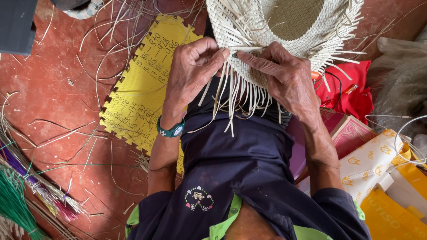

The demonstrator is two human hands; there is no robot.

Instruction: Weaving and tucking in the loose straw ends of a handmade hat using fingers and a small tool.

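Head view, looking down over the lap: a pale woven straw piece (284, 26), round with an open centre, rests against the person's dark-clad knees, its unfinished edge trailing a fringe of loose strips (235, 100) down over the dark garment. Risks as I judge them: the strips look thin and dry, so a sharp fold at the rim could crack or split one; the free ends hang crowded together, so the wrong strip could be picked up and the pattern thrown off; a slack pinch could let the last crossing loosen. Left hand (193, 66), with a green wristwatch (171, 130), is curled nearly closed, thumb and forefinger pinched on a strip at the woven edge, the other fingers folded in over more strips. Right hand (284, 73) lies flatter on the weave, forefinger stretched toward the left hand's fingertips, the two almost touching at the rim; whether its thumb grips a strip underneath I cannot tell. Around: a yellow foam mat (142, 84) with handwriting on the red floor (53, 102), stray fibres, coloured bundles (22, 195) lower left, red cloth (351, 93) and printed boxes (369, 164) to the right.
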